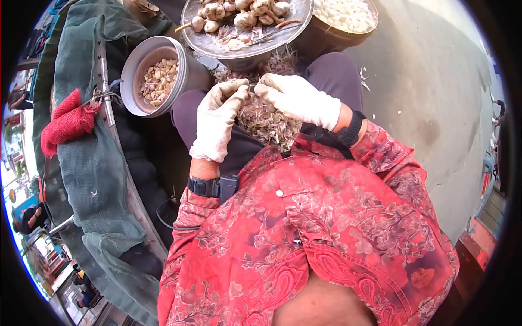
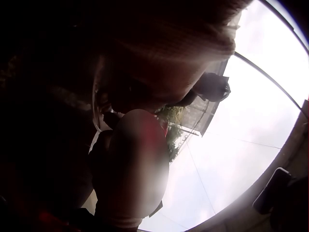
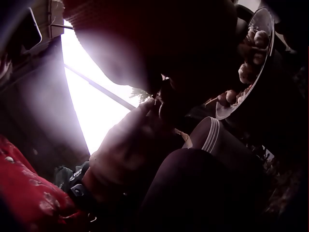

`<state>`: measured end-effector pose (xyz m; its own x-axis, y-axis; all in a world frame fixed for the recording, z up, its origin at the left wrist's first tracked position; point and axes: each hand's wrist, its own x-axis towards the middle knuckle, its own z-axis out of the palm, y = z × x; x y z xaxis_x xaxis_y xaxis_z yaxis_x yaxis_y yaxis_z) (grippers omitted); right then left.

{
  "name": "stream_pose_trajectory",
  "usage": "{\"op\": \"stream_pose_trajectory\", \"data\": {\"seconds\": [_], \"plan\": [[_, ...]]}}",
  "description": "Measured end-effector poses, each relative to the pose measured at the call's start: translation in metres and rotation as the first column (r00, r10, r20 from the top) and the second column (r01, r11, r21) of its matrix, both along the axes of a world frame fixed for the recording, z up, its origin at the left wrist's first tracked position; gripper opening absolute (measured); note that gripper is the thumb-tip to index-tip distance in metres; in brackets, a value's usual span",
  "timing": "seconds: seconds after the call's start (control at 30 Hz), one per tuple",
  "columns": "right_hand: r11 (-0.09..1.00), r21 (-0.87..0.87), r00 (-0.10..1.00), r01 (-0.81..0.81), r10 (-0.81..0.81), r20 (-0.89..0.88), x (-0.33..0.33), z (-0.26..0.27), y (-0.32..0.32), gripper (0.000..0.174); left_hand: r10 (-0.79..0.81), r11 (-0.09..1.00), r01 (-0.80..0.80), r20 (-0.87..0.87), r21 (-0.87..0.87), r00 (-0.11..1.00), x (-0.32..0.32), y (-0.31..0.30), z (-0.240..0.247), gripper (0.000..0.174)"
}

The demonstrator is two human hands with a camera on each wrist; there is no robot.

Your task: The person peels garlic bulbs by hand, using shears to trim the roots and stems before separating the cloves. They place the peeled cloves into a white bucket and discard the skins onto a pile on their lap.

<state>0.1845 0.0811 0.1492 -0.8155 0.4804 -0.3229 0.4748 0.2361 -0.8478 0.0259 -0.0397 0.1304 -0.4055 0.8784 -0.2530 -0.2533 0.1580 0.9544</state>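
Both hands wear white gloves and meet above a heap of garlic skins [image 1: 269, 122] between the knees. The left hand [image 1: 217, 117] has its thumb and fingertips pinched on a small piece of garlic [image 1: 250, 88], mostly hidden. Close beside it, the right hand [image 1: 296, 99] has its bent fingertips on the same small piece. In the right wrist view the left hand [image 3: 130, 145] reaches up to the right hand's dark fingers, with the small piece between them. The left wrist view is too dark to show what is held.
A metal basin [image 1: 255, 46] with garlic bulbs [image 1: 247, 19] stands ahead. Left of the knees is a white bucket [image 1: 190, 70] with garlic cloves [image 1: 159, 81]. Peeled cloves [image 1: 342, 13] fill a container at the upper right. Green netting [image 1: 89, 179] and a red mesh bag [image 1: 68, 124] hang at the left.
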Motion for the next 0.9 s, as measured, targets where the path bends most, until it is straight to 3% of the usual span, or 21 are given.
{"op": "stream_pose_trajectory", "data": {"seconds": [0.07, 0.2, 0.3, 0.47, 0.6, 0.67, 0.77, 0.83, 0.9], "plan": [[0.998, -0.064, 0.999, 0.023, -0.025, -0.023, 0.002, 0.002, -0.003, 0.029, -0.022, 1.000, 0.022, -0.029, -0.001, 0.999, 0.002, -0.003, 0.003, 0.025], [0.999, -0.037, 0.999, -0.022, 0.023, 0.024, 0.005, 0.011, -0.005, 0.031, -0.035, 0.999, 0.035, -0.018, -0.015, 0.999, 0.004, -0.007, 0.009, 0.024], [0.981, -0.191, 0.999, 0.024, -0.015, 0.048, 0.007, 0.014, -0.008, 0.026, -0.051, 0.998, 0.051, 0.012, -0.022, 0.999, 0.002, -0.008, 0.009, 0.024], [0.975, -0.224, 0.999, -0.013, 0.004, -0.039, 0.010, 0.001, -0.008, 0.021, -0.121, 0.991, 0.124, 0.049, -0.059, 0.991, -0.004, -0.011, 0.014, 0.025], [0.962, -0.272, 0.999, -0.024, 0.013, -0.041, 0.009, -0.006, -0.009, 0.020, -0.125, 0.990, 0.134, 0.183, -0.039, 0.975, -0.005, -0.013, 0.012, 0.024], [0.852, -0.523, 0.989, -0.015, -0.065, -0.135, 0.009, -0.016, -0.012, 0.016, -0.123, 0.990, 0.134, 0.234, -0.033, 0.964, -0.005, -0.014, 0.011, 0.024], [0.834, -0.551, 0.989, 0.035, -0.107, -0.099, 0.007, -0.012, -0.014, 0.014, -0.116, 0.988, 0.139, 0.277, -0.066, 0.954, -0.007, -0.014, -0.002, 0.026], [0.810, -0.582, 0.988, 0.070, -0.137, -0.071, 0.004, -0.005, -0.015, 0.016, -0.116, 0.993, 0.106, 0.489, 0.047, 0.864, -0.009, -0.014, -0.018, 0.028], [0.784, -0.612, 0.985, 0.103, -0.166, -0.047, 0.003, -0.004, -0.016, 0.018, -0.106, 0.994, 0.099, 0.523, 0.042, 0.846, -0.005, -0.014, -0.021, 0.030]]}}
